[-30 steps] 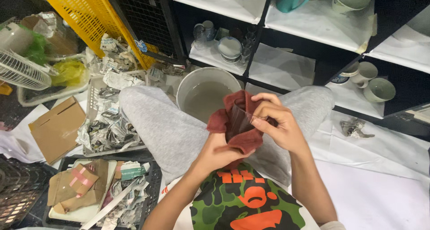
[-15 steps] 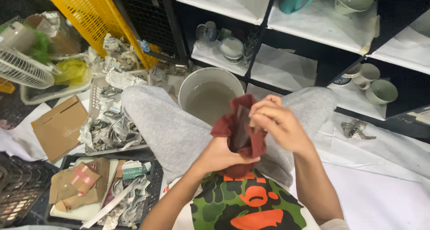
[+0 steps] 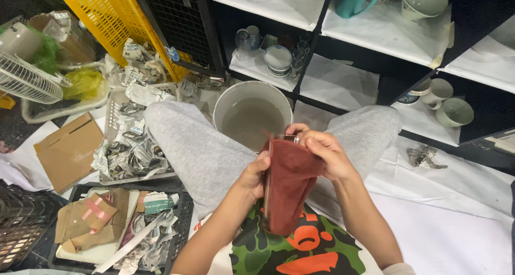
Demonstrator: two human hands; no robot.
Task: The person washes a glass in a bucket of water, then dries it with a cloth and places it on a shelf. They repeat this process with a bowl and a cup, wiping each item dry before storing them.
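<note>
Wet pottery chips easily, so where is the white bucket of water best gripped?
Probably by its rim, from above with a hand on each side: the white bucket stands upright and open between the grey-trousered knees, its walls mostly hidden.

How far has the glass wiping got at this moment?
Done: nothing shows as finished; I can't tell which shelf pieces have been wiped. In hand: the left hand and right hand hold a clear glass wrapped in a dark red cloth, above a bucket of murky water. Left: the glass is not yet set down.
</note>
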